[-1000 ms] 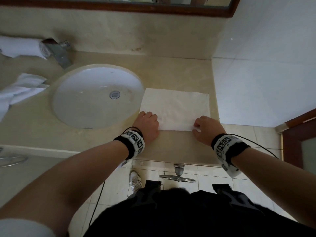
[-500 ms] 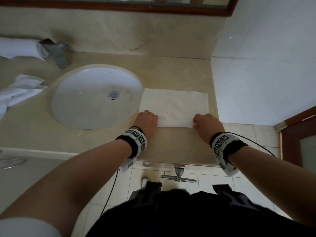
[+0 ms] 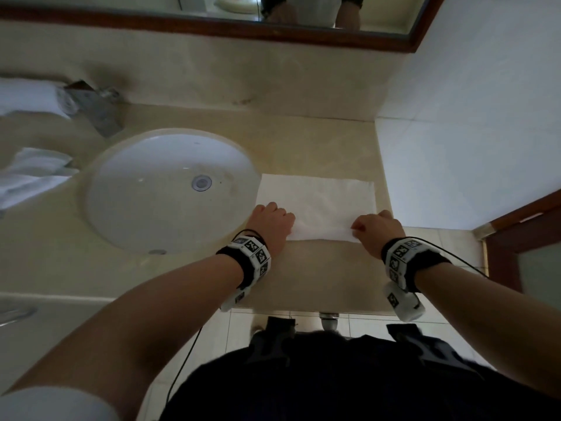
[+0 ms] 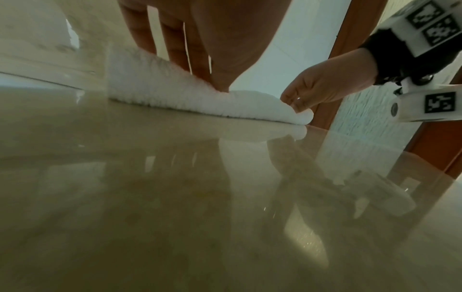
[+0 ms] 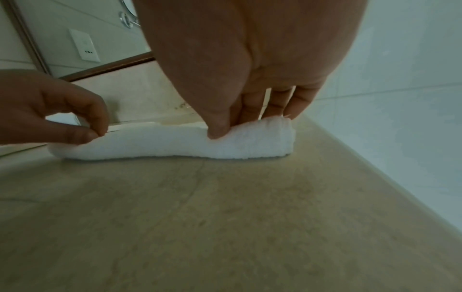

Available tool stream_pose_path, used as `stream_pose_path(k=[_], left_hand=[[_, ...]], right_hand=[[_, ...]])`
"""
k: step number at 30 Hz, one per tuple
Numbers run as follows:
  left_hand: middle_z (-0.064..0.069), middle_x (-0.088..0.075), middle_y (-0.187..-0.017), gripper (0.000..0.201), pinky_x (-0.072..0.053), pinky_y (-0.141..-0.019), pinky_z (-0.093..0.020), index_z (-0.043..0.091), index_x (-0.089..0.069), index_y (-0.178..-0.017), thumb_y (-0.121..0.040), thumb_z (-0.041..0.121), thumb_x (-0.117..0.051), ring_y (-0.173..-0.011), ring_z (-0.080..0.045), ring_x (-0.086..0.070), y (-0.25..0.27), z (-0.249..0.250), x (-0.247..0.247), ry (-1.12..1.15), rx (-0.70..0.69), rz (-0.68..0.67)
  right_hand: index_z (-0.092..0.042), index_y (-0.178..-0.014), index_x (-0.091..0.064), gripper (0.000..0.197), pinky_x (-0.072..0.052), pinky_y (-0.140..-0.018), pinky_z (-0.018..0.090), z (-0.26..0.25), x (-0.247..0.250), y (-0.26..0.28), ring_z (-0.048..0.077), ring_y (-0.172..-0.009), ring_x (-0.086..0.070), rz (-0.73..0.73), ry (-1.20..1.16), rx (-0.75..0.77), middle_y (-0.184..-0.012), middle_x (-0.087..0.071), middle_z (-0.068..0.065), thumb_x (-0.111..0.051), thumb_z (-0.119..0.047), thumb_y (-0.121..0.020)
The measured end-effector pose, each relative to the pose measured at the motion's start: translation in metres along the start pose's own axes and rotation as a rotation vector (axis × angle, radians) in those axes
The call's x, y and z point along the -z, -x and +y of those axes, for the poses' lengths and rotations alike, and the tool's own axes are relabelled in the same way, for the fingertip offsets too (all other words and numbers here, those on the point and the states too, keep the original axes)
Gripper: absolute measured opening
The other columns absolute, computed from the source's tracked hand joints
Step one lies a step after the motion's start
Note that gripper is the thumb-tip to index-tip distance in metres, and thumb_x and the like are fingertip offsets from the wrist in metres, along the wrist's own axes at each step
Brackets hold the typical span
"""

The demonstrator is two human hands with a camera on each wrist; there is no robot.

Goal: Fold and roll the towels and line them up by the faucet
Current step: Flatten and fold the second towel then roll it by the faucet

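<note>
A white folded towel [image 3: 318, 202] lies flat on the beige counter right of the sink, its near edge curled into a low roll [image 5: 175, 142]. My left hand [image 3: 271, 221] pinches the roll's left end and my right hand [image 3: 375, 227] pinches its right end, thumbs in front and fingers on top [image 4: 172, 49]. The roll also shows in the left wrist view as a fluffy ridge [image 4: 175, 94]. A finished rolled towel [image 3: 33, 97] lies beside the chrome faucet [image 3: 97, 109] at the back left.
The round white sink [image 3: 170, 189] lies left of the towel. A loose crumpled white towel [image 3: 30, 174] sits at the counter's left edge. A white tiled wall [image 3: 470, 132] bounds the counter on the right, a mirror [image 3: 212, 13] runs above, and the counter edge [image 3: 303, 309] is near me.
Both hands have moved away from me, rolling the towel's near edge forward. Less flat towel shows beyond the hands than before.
</note>
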State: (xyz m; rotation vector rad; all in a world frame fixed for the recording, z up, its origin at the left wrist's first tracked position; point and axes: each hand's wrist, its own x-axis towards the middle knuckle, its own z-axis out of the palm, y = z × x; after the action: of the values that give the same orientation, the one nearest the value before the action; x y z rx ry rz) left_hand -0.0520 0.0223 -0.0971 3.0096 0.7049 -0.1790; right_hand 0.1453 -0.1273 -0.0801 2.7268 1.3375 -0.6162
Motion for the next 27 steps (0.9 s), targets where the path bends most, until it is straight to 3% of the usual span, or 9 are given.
stream_pose_path(k=[3,6,9,13,16,20,22,27], left_hand=[[-0.007,-0.059,-0.105,0.022,-0.034,-0.088,-0.037,0.012,-0.059,-0.097,-0.091,0.012,-0.038,-0.103,-0.028,-0.048,0.0,0.002,0.004,-0.084,-0.075,-0.039],[-0.009,-0.062,-0.096,0.02,-0.037,-0.086,-0.038,0.009,-0.063,-0.086,-0.086,0.016,-0.045,-0.095,-0.029,-0.053,0.006,0.007,0.005,-0.146,-0.156,-0.093],[-0.005,-0.065,-0.082,0.017,-0.045,-0.075,-0.036,0.013,-0.065,-0.069,-0.074,0.028,-0.061,-0.079,-0.026,-0.058,0.01,0.011,0.003,-0.191,-0.166,-0.078],[-0.012,-0.053,-0.112,0.024,-0.034,-0.09,-0.04,0.006,-0.061,-0.096,-0.091,0.009,-0.038,-0.106,-0.031,-0.046,0.008,0.016,0.002,-0.193,-0.126,-0.082],[-0.012,-0.056,-0.111,0.024,-0.035,-0.089,-0.038,0.007,-0.06,-0.099,-0.091,0.007,-0.037,-0.106,-0.03,-0.048,0.009,0.016,0.004,-0.173,-0.088,-0.06],[-0.007,-0.059,-0.109,0.022,-0.033,-0.089,-0.036,0.012,-0.052,-0.109,-0.094,0.011,-0.037,-0.106,-0.028,-0.048,0.005,0.016,0.008,-0.071,0.01,-0.082],[-0.005,-0.06,-0.107,0.019,-0.033,-0.089,-0.035,0.014,-0.053,-0.106,-0.093,0.013,-0.039,-0.106,-0.027,-0.047,0.001,0.016,0.009,-0.047,0.045,-0.093],[-0.008,-0.054,-0.111,0.027,-0.035,-0.09,-0.037,0.011,-0.06,-0.101,-0.09,0.007,-0.037,-0.108,-0.028,-0.044,-0.002,0.019,0.007,-0.023,0.092,-0.053]], right_hand=[[-0.028,-0.101,-0.059,0.013,-0.044,-0.09,0.032,0.0,0.002,-0.001,0.024,-0.085,-0.05,0.034,-0.06,-0.054,-0.094,-0.05,0.004,-0.054,-0.033,-0.09],[-0.028,-0.095,-0.062,0.01,-0.044,-0.086,0.032,0.002,0.004,-0.003,0.023,-0.097,-0.051,0.02,-0.068,-0.046,-0.084,-0.054,0.0,-0.054,-0.033,-0.089],[-0.023,-0.091,-0.067,0.015,-0.048,-0.084,0.036,0.003,0.004,-0.005,0.024,-0.099,-0.052,0.082,-0.027,0.02,-0.093,-0.059,0.002,-0.054,-0.031,-0.09],[-0.014,-0.089,-0.065,0.02,-0.045,-0.073,0.031,0.005,-0.002,-0.004,0.027,-0.088,-0.06,0.075,-0.022,0.12,-0.096,-0.057,0.005,-0.048,-0.024,-0.094],[-0.011,-0.093,-0.064,0.025,-0.043,-0.071,0.029,0.007,-0.005,-0.002,0.026,-0.089,-0.061,0.067,0.037,0.185,-0.097,-0.057,0.005,-0.043,-0.025,-0.095],[-0.015,-0.108,-0.062,0.028,-0.045,-0.082,0.031,0.012,-0.005,-0.003,0.023,-0.1,-0.059,0.033,0.069,0.263,-0.108,-0.058,0.001,-0.055,-0.035,-0.09],[-0.018,-0.115,-0.057,0.03,-0.046,-0.087,0.032,0.014,-0.006,-0.006,0.022,-0.105,-0.057,0.03,0.057,0.263,-0.113,-0.06,0.001,-0.058,-0.033,-0.089],[-0.019,-0.113,-0.06,0.024,-0.046,-0.086,0.032,0.015,-0.009,-0.011,0.02,-0.109,-0.05,0.078,0.07,0.294,-0.114,-0.056,0.001,-0.049,-0.026,-0.092]])
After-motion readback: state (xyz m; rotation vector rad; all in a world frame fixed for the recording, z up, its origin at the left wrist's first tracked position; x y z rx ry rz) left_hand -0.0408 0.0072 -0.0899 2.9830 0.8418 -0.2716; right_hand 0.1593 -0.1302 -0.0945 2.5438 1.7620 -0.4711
